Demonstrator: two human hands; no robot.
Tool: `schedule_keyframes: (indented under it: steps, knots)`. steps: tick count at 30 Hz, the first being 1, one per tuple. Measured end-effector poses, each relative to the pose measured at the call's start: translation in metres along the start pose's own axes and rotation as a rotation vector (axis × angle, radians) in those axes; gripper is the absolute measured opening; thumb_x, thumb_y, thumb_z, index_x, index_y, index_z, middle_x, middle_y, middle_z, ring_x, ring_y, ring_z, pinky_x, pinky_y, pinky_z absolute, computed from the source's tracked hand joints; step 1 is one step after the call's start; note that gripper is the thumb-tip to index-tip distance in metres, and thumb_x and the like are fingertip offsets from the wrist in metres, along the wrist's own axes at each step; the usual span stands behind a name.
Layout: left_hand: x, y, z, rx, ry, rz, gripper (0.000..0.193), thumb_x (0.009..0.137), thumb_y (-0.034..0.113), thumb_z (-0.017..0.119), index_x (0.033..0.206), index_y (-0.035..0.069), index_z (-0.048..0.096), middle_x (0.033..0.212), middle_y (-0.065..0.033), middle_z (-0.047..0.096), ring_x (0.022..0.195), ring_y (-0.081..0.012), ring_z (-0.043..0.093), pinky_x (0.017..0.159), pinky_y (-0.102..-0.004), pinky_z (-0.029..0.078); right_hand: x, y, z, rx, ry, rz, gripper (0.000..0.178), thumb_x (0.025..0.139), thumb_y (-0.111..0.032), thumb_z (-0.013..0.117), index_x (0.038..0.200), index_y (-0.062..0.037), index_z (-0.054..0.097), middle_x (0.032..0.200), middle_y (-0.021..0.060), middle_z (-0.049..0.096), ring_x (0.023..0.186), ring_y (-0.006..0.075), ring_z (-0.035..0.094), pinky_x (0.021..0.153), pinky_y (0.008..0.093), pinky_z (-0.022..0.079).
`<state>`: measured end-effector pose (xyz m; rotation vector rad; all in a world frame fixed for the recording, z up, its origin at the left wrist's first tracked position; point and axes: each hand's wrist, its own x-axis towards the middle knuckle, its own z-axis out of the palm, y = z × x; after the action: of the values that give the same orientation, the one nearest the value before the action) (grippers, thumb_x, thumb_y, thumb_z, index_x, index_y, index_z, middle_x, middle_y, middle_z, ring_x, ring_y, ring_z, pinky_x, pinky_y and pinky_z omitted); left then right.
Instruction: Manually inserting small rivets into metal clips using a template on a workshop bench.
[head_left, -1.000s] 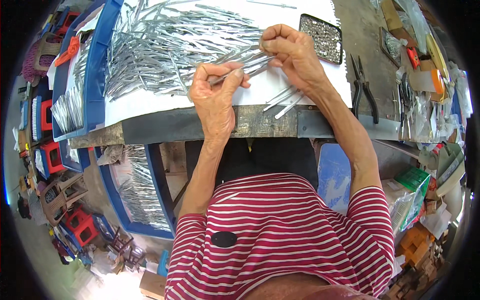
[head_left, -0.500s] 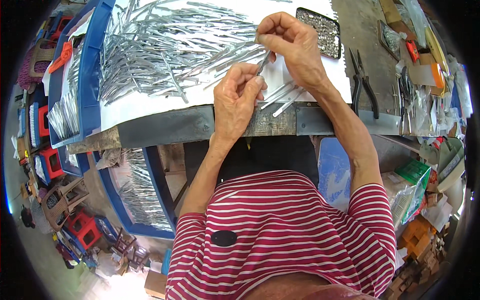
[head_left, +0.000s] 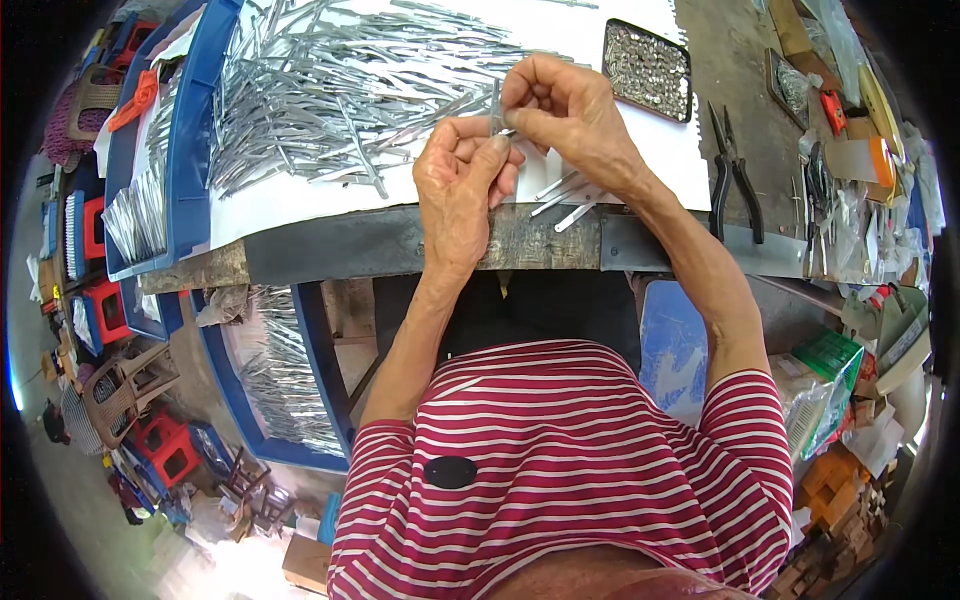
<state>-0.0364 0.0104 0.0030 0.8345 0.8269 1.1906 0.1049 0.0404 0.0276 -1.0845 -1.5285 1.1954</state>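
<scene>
In my left hand, thumb and forefinger pinch a thin silvery metal strip, whose upper end points away from me. Close against the strip is my right hand, its thumb and forefinger pressed together; whatever tiny part they hold is hidden. Both hands are above the near edge of white paper. Beyond them spreads a big heap of similar metal strips. A few loose strips lie under my right wrist. A black-rimmed tray of small shiny metal pieces sits past my right hand.
Black-handled pliers lie right of the paper. A blue bin with strips stands at the left, and another blue bin is below the table edge. Red stools stand on the floor at left.
My right hand has come down and left, so its fingertips now meet the strip. The strip in my left hand has turned more upright. The whole view has shifted slightly.
</scene>
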Motion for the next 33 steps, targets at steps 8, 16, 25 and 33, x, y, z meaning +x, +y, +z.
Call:
schedule_keyframes:
  steps: [8, 16, 25, 33]
  knots:
    - [0.0002, 0.0003, 0.0023, 0.008, 0.024, -0.002, 0.014, 0.082, 0.004, 0.055, 0.093, -0.002, 0.051, 0.071, -0.0089, 0.06, 0.051, -0.0049, 0.047, 0.043, -0.0151, 0.033, 0.0005, 0.0014, -0.0013, -0.016, 0.013, 0.007, 0.008, 0.069, -0.001, 0.056, 0.078, 0.0004, 0.055, 0.069, 0.0006, 0.053, 0.061, 0.0064, 0.048, 0.055, 0.0207, 0.041]
    - [-0.0002, 0.0, 0.0023, 0.009, 0.015, 0.036, 0.011, 0.084, 0.005, 0.053, 0.092, -0.002, 0.05, 0.072, -0.0083, 0.058, 0.052, -0.0047, 0.047, 0.044, -0.0151, 0.034, 0.0005, 0.0031, -0.0015, -0.047, 0.005, -0.012, 0.009, 0.069, 0.0, 0.055, 0.077, 0.0002, 0.055, 0.068, 0.0014, 0.053, 0.06, 0.0072, 0.048, 0.054, 0.0215, 0.041]
    - [0.0002, -0.0017, 0.0003, 0.019, 0.003, 0.089, 0.011, 0.087, 0.009, 0.049, 0.089, -0.002, 0.049, 0.07, -0.0077, 0.057, 0.051, -0.0043, 0.044, 0.043, -0.0151, 0.034, -0.0003, 0.0015, -0.0002, -0.073, 0.007, -0.043, 0.008, 0.069, -0.001, 0.055, 0.077, 0.0006, 0.053, 0.067, 0.0021, 0.052, 0.06, 0.0079, 0.048, 0.055, 0.0227, 0.041]
    - [-0.003, -0.001, 0.0046, 0.093, 0.027, 0.095, 0.009, 0.086, 0.007, 0.051, 0.091, -0.001, 0.051, 0.071, -0.0074, 0.059, 0.051, -0.0044, 0.044, 0.044, -0.015, 0.032, -0.0005, 0.0093, 0.0027, -0.02, 0.035, -0.053, 0.008, 0.07, 0.0, 0.054, 0.077, 0.0002, 0.051, 0.067, 0.0014, 0.05, 0.059, 0.0074, 0.046, 0.053, 0.0217, 0.04]
